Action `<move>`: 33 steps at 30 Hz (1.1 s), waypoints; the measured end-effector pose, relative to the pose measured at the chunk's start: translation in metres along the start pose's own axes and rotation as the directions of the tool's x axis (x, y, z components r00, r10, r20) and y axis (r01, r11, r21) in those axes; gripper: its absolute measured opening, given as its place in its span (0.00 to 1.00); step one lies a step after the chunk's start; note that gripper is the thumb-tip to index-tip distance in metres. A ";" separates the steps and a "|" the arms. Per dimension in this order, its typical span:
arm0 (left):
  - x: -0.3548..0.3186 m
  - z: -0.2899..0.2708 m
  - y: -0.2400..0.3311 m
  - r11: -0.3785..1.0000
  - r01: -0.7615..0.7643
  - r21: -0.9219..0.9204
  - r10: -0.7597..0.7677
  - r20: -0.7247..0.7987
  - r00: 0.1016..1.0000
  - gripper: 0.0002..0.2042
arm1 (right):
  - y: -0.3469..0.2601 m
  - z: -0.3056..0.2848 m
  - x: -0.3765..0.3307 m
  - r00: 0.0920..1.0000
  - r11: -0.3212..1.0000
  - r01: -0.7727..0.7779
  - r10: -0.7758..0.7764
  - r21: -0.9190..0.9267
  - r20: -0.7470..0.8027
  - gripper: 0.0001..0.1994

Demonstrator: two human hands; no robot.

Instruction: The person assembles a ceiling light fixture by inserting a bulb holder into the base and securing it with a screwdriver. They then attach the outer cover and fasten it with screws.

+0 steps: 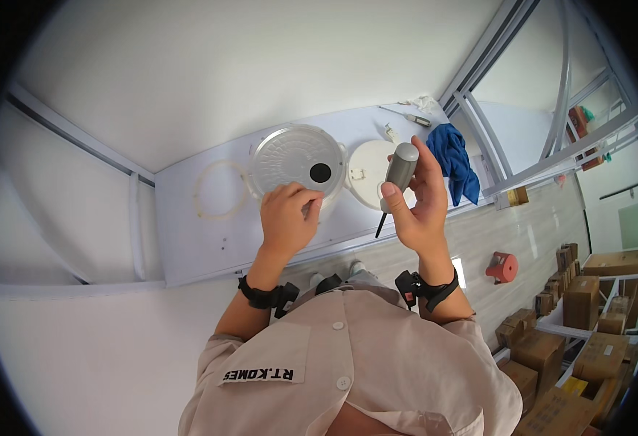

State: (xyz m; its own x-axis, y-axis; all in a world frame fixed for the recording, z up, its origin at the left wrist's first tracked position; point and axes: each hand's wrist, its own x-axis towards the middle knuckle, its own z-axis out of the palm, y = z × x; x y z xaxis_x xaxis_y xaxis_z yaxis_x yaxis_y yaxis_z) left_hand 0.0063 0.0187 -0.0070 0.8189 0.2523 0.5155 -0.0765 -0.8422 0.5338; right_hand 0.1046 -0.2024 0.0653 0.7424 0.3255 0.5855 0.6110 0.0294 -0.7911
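Note:
My right hand grips a screwdriver with a grey handle, raised over the table's front edge. Its dark shaft slants down and points toward me. My left hand is at the near edge of a round silver metal lid, fingers curled and thumb drawn in. Anything pinched in those fingers is too small or hidden to make out. A black disc shows on the lid, toward its right side. Partly behind the screwdriver and right hand lies a round white cover.
A pale ring gasket lies left of the lid on the white table. Farther right are a second screwdriver, a small white part and a blue cloth. A red stool and cardboard boxes stand beyond the table.

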 end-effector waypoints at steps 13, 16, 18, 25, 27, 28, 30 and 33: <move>0.030 0.074 0.062 0.955 -0.120 -0.273 0.131 0.022 0.991 0.03 | 0.106 -0.091 0.000 0.913 0.931 -0.338 0.359 0.136 -0.192 0.37; 0.032 0.102 0.072 0.998 -0.050 -0.046 0.054 0.092 0.994 0.03 | 0.145 -0.133 -0.002 0.893 0.911 -0.382 0.407 0.154 -0.190 0.31; 0.031 0.118 0.082 0.994 0.081 -0.072 -0.069 0.161 0.985 0.05 | 0.173 -0.156 -0.005 0.870 0.883 -0.427 0.460 0.197 -0.176 0.31; -0.004 0.200 0.068 0.773 0.614 0.159 -0.633 0.134 0.762 0.28 | 0.236 -0.183 0.005 0.667 0.593 -0.719 0.736 0.363 0.117 0.32; -0.011 0.214 0.065 0.689 0.709 0.154 -0.725 0.127 0.677 0.35 | 0.264 -0.182 0.000 0.561 0.441 -0.801 0.789 0.405 0.251 0.29; -0.016 0.220 0.064 0.677 0.722 0.143 -0.736 0.116 0.667 0.36 | 0.274 -0.179 -0.005 0.555 0.465 -0.818 0.793 0.339 0.251 0.29; -0.024 0.229 0.062 0.655 0.746 0.123 -0.756 0.095 0.648 0.40 | 0.288 -0.171 -0.013 0.545 0.506 -0.838 0.801 0.206 0.249 0.28; -0.031 0.238 0.063 0.618 0.784 0.055 -0.786 0.066 0.615 0.44 | 0.298 -0.159 -0.020 0.546 0.572 -0.820 0.782 0.001 0.301 0.27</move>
State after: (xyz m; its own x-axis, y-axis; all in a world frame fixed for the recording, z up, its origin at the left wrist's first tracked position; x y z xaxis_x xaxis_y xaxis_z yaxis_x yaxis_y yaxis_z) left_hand 0.1115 -0.1559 -0.1491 0.6015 0.7853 -0.1466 0.6261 -0.3494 0.6971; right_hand 0.3155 -0.3508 -0.1536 0.8005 0.4850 -0.3521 -0.2593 -0.2494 -0.9330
